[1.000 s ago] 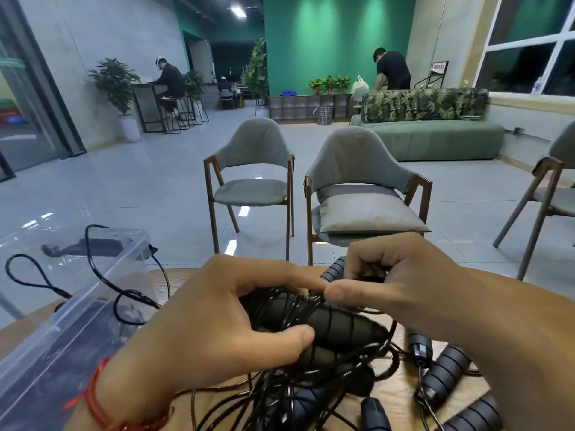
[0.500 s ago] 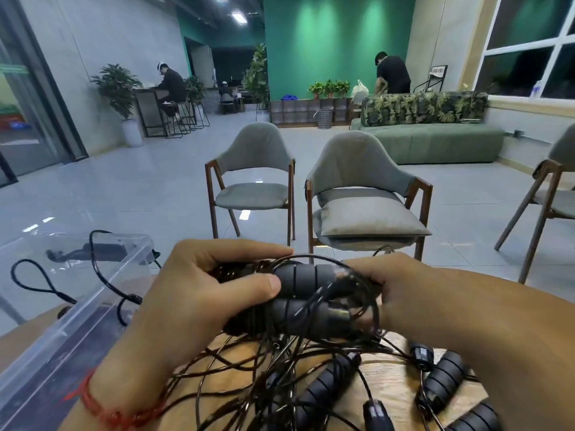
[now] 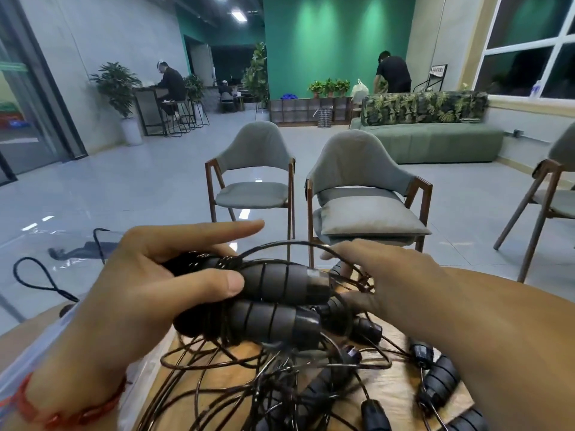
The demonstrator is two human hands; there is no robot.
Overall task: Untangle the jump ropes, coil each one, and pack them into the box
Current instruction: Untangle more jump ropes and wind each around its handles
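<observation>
Two ribbed black jump-rope handles [image 3: 280,284] lie side by side in the left hand [image 3: 146,300], clamped by its thumb and curled lower fingers while the index finger points straight out. We see the right hand [image 3: 395,281] with fingers straight and apart, touching the thin black cords [image 3: 280,384] that loop off the handles' ends; it grips nothing we can make out. The tangle spills onto the wooden table [image 3: 392,399], where more loose handles [image 3: 438,381] lie at right. A clear plastic box [image 3: 46,340] stands just left of the left hand. Two grey chairs [image 3: 364,181] stand beyond.
</observation>
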